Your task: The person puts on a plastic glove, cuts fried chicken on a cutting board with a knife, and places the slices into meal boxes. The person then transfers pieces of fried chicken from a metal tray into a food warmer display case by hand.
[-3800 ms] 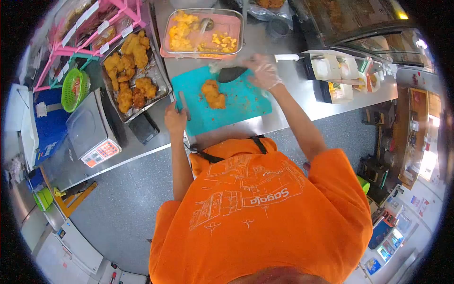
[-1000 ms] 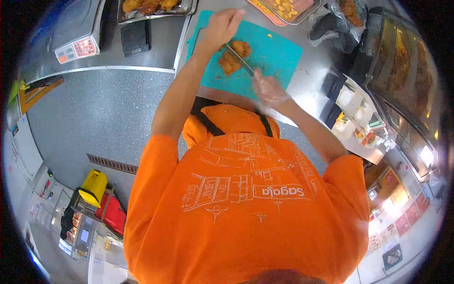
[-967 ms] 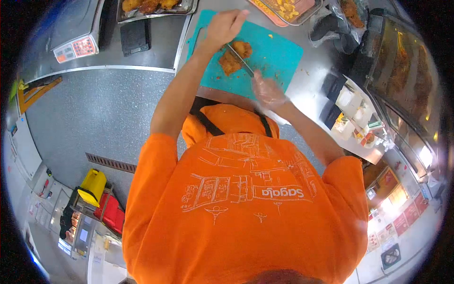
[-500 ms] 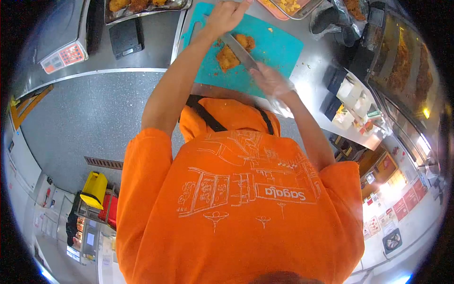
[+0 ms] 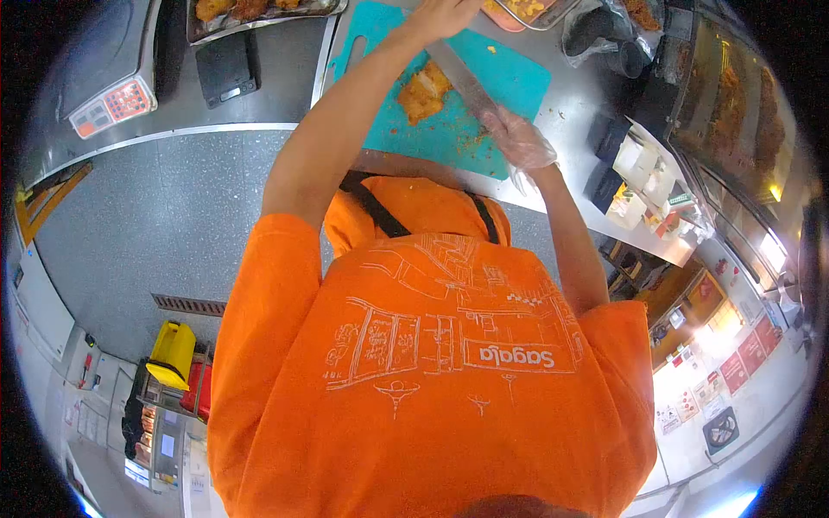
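My right hand [image 5: 522, 145], in a thin clear plastic glove, is closed around the handle of a long knife [image 5: 466, 85]. The blade slants up and left over a turquoise cutting board [image 5: 509, 82], just right of a golden breaded fried cutlet [image 5: 423, 95]. Pale flesh shows on part of the cutlet. My left hand [image 5: 445, 17] is at the top edge of the view, beyond the knife tip and near a container of yellow pieces. Its fingers are partly cut off by the frame, so I cannot see whether it holds anything. Crumbs lie on the board.
A tray of fried pieces [image 5: 268, 19] stands at upper left, beside a black scale [image 5: 226, 73] and a larger scale with a keypad [image 5: 112, 105]. Metal container [image 5: 553, 15] is at the top. A glass display case [image 5: 734, 95] with fried food stands to the right.
My left hand has moved up and right. The knife has shifted right, off the cutlet, with my right hand. The fried food beside the blade now looks smaller.
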The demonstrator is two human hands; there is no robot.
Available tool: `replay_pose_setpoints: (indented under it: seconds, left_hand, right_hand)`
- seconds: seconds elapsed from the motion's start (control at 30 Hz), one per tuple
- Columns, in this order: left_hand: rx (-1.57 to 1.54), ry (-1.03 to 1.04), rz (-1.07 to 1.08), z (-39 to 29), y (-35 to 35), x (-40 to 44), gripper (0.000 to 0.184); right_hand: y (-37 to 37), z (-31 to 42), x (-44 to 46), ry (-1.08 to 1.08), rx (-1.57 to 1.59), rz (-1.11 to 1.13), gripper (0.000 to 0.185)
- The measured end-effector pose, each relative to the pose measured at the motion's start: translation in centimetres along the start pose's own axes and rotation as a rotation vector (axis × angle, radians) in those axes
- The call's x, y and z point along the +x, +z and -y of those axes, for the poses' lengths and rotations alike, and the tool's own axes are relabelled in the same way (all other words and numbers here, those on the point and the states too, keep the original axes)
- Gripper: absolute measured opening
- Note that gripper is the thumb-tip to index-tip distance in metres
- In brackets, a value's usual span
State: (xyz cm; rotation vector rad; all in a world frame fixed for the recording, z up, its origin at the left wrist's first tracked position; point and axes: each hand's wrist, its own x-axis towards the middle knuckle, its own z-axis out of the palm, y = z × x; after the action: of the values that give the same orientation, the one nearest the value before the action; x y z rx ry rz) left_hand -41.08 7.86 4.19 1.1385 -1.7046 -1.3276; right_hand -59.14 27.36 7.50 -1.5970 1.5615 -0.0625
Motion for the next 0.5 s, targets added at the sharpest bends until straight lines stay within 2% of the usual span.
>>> replay_pose_setpoints:
  seconds: [0.03,0.13,0.23,0.33,0.5]
  left_hand:
    - [-0.009,-0.028,0.054,0.2,-0.1,0.1,0.058]
    - [-0.032,0.034,0.027,0.6,0.3,0.0,0.059]
    - [-0.077,0.121,-0.074,0.9,0.6,-0.6,0.062]
    - [0.044,-0.005,0.039,1.4,-0.3,-0.9,0.064]
    - [0.176,0.073,0.041,3.0,0.2,-2.1,0.062]
  right_hand:
    - [-0.3,0.6,-0.3,-0.016,-0.032,-0.022,0.040]
    - [-0.9,1.6,-0.7,0.029,-0.056,0.003,0.039]
    - [-0.6,4.4,-1.6,0.119,-0.181,-0.006,0.035]
    - [0.3,7.2,-2.5,0.215,-0.249,-0.025,0.032]
    - [2.3,5.5,-2.4,0.193,-0.252,-0.005,0.032]
